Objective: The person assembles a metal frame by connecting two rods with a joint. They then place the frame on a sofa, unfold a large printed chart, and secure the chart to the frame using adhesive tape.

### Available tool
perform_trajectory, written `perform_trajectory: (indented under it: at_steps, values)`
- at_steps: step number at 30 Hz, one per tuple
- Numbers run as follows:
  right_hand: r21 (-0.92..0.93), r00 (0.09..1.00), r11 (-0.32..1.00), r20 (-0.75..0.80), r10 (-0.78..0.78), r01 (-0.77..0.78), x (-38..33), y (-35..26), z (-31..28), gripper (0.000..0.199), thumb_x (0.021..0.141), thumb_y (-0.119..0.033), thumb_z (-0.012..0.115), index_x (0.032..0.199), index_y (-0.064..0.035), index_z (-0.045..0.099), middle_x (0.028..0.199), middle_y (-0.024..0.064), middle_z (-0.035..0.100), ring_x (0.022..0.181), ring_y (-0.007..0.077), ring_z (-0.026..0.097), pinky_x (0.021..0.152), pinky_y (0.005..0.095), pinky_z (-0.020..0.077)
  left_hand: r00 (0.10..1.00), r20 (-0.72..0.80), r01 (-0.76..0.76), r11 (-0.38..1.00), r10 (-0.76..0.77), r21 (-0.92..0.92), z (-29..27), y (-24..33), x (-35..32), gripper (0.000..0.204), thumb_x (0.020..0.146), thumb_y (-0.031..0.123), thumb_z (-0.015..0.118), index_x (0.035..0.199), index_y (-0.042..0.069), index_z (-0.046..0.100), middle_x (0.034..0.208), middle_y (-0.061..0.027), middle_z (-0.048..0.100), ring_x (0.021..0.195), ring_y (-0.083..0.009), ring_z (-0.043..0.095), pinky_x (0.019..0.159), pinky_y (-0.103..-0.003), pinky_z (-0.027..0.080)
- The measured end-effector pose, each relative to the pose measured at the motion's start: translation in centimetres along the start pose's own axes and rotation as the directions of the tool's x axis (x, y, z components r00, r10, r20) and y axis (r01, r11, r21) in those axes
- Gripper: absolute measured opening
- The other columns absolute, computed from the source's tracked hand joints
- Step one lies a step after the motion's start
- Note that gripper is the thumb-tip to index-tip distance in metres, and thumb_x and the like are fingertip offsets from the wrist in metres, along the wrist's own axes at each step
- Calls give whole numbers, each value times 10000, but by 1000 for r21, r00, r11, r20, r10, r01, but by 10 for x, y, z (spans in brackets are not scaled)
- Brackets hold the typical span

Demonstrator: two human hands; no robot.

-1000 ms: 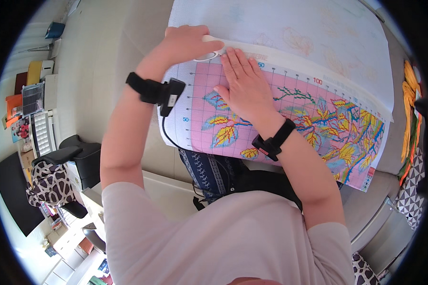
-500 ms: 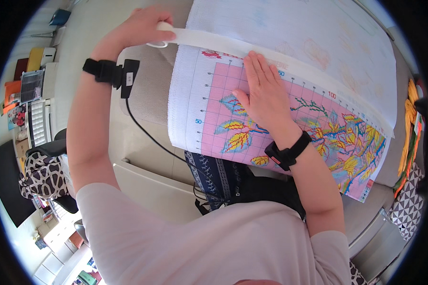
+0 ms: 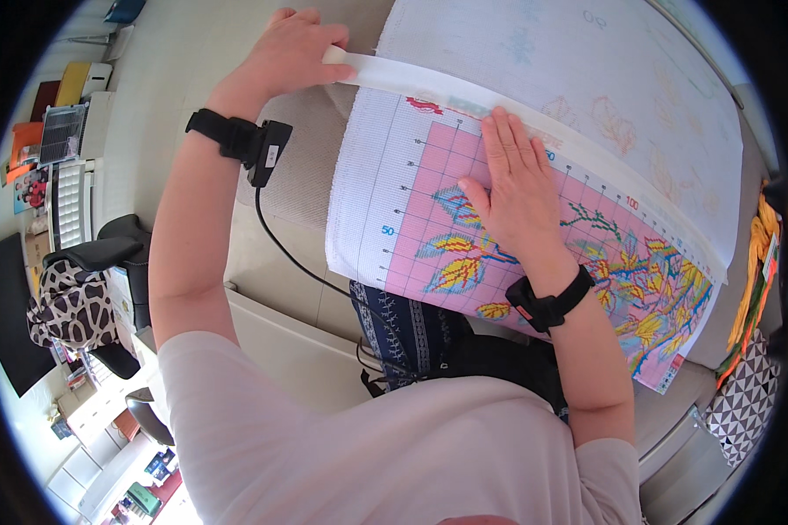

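A printed cross-stitch canvas, pink with yellow and blue leaves and a numbered grid, spreads in front of me. Its upper part is white with faint leaf outlines. Across it, along the top of the pink print, runs a long strip of white tape. My left hand grips the tape's left end beyond the canvas edge, fingers closed; what lies inside the fingers is partly hidden. Flat on the canvas lies my right hand, fingers stretched and close together, their tips at the tape's lower edge.
Under the canvas is a grey-beige padded surface. Yellow and orange thread bundles hang at the right, near a black-and-white triangle-patterned cushion. A black cable trails from my left wrist strap. A chair with a spotted cover stands far left.
The whole view has shifted, with canvas and hands appearing farther right. The white ring seen below my left hand earlier is now hidden. My right hand stays flat on the canvas.
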State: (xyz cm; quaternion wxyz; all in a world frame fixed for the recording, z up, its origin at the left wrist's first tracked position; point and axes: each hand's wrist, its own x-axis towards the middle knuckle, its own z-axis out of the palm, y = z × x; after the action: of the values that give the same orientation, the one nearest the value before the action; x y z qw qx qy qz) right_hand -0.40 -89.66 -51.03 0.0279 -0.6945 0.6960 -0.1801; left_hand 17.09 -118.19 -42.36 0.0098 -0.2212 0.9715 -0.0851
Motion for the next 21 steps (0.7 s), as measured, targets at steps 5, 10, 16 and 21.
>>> perform_trajectory:
  at_steps: [5, 10, 16, 21]
  values:
    - [-14, 1000, 1000, 4, -10, 10, 1, -1, -1, 702, 858, -403, 568, 1396, -10, 346, 1471, 145, 328, 1363, 282, 305, 1105, 450, 243, 999, -38, -1, 998, 3, 63, 12, -1, -7, 325, 694, 431, 667, 817, 132, 634, 781, -96, 626, 895, -294, 564, 910, -439, 365]
    - [-33, 1000, 999, 12, -27, 28, 4, -3, -4, 665, 848, -355, 579, 1377, -9, 373, 1462, 151, 341, 1357, 282, 316, 1102, 440, 256, 994, -101, -32, 994, 42, 101, 10, 6, -8, 326, 677, 425, 672, 807, 130, 630, 751, -88, 615, 867, -276, 563, 905, -424, 372]
    - [51, 967, 966, -7, -253, 253, 44, -21, 11, 598, 858, -337, 557, 1340, -9, 423, 1439, 148, 375, 1347, 264, 330, 1102, 399, 270, 983, -185, 18, 990, 8, 139, 14, 15, -11, 343, 673, 428, 675, 833, 128, 628, 727, -87, 609, 858, -264, 564, 895, -414, 373]
    - [14, 946, 947, -50, -320, 321, 87, -56, 44, 609, 891, -399, 502, 1354, -12, 416, 1440, 140, 375, 1351, 263, 320, 1113, 388, 245, 988, -149, 41, 995, -27, 95, 16, 14, -11, 346, 702, 420, 660, 875, 122, 623, 734, -92, 611, 868, -265, 562, 898, -416, 365]
